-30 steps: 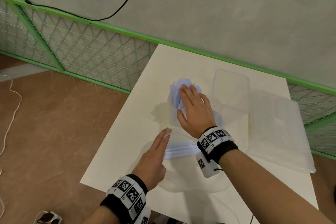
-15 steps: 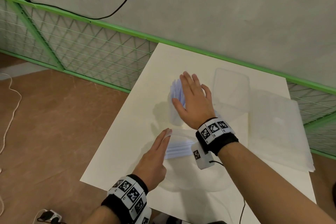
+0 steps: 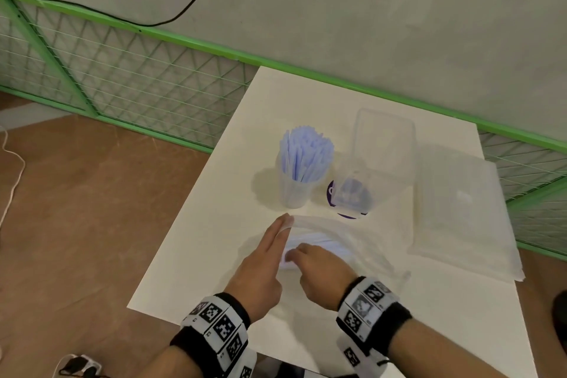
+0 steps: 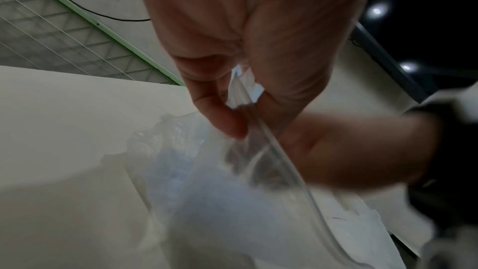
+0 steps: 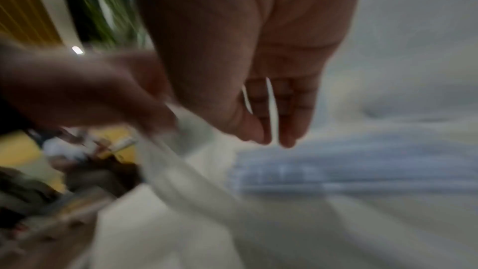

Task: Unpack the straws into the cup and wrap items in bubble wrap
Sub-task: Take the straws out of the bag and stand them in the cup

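A clear cup [image 3: 293, 193] stands on the white table [image 3: 199, 239], packed with pale blue straws [image 3: 306, 153]. In front of it lies a clear plastic bag [image 3: 346, 242] with more blue straws [image 5: 362, 163] inside. My left hand [image 3: 277, 236] holds the bag's mouth; in the left wrist view its thumb and fingers [image 4: 232, 122] pinch the bag's rim [image 4: 261, 130]. My right hand [image 3: 296, 253] reaches into the bag's mouth. Its fingers [image 5: 287, 130] hang straight, just over the straw ends, gripping nothing I can make out. The right wrist view is blurred.
A small clear jar on a purple disc [image 3: 349, 196] stands right of the cup. Behind it lies a clear plastic box [image 3: 383, 138]. A stack of bubble wrap sheets [image 3: 460, 212] covers the table's right side. A green mesh fence [image 3: 122, 77] runs along the wall.
My right hand left the top of the straws in the cup and came back down to the bag's mouth beside my left hand. The left hand stayed on the bag.
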The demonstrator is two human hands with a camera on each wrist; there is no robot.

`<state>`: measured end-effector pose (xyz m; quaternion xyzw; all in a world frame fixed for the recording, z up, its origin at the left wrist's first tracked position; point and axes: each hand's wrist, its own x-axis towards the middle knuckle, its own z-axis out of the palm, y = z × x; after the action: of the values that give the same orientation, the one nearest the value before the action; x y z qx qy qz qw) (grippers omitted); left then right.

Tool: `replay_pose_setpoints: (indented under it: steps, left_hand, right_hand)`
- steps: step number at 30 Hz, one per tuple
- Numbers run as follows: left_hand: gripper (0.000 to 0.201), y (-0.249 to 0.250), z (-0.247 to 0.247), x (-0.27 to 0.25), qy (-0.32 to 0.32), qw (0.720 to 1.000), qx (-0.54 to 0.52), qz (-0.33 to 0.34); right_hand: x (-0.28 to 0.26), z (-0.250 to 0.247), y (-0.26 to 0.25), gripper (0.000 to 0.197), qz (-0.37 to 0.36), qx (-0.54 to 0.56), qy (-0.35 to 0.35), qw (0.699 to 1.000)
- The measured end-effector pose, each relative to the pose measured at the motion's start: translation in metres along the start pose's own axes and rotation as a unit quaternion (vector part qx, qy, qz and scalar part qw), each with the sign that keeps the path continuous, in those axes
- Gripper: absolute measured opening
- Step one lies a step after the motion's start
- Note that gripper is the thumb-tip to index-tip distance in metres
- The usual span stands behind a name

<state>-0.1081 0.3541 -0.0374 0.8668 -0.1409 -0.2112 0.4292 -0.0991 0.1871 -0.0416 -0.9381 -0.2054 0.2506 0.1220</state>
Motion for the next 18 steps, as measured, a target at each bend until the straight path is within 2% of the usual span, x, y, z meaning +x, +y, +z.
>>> replay_pose_setpoints:
  steps: [1,3,5,13,18]
  left_hand:
    - [0.111,0.002,0.001,0.001,0.0,1.0,0.003,0.002]
    - [0.11,0.003,0.0,0.002,-0.001,1.0,0.003,0.003]
    - [0.108,0.003,-0.002,0.002,-0.002,1.0,-0.001,-0.002]
    - [0.107,0.002,-0.004,-0.004,-0.001,1.0,0.011,-0.029]
    - [0.106,0.001,-0.004,-0.004,0.005,1.0,0.013,-0.02]
  right_hand:
    - [0.006,0.01,0.007,0.055,0.021,-0.016,-0.016,1.0]
    - [0.017,0.026,0.016,0.07,0.037,-0.052,-0.005,0.998]
    - [0.026,0.039,0.018,0.074,0.044,-0.089,0.01,0.995]
    - [0.041,0.054,0.013,0.036,0.061,-0.155,0.044,0.985]
    - [0.046,0.054,0.015,0.029,0.069,-0.167,0.03,0.983]
